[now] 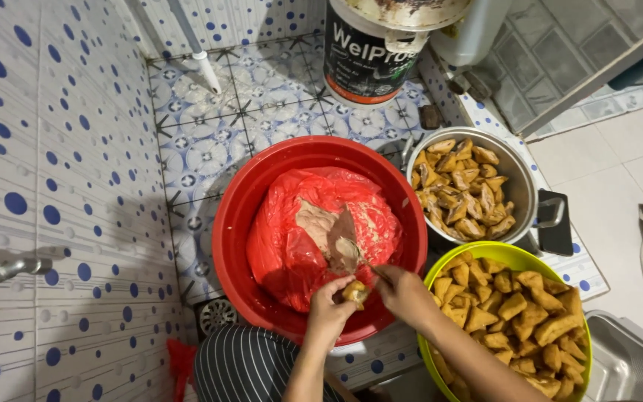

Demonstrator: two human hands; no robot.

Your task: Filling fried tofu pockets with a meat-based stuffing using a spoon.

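Note:
My left hand [329,305] holds a piece of fried tofu [354,292] over the near rim of a red basin [247,201]. My right hand [403,292] grips a thin utensil whose tip reaches into the pale filling paste [333,234]. The paste lies in an opened red plastic bag [284,246] inside the basin. What kind of utensil it is stays unclear.
A metal pot [524,186] of fried tofu pieces sits to the right, a green bowl [507,257] of more tofu in front of it. A large bucket [370,52] stands behind. A tap [9,268] juts from the dotted tiled wall. A floor drain [217,314] lies left of my knee.

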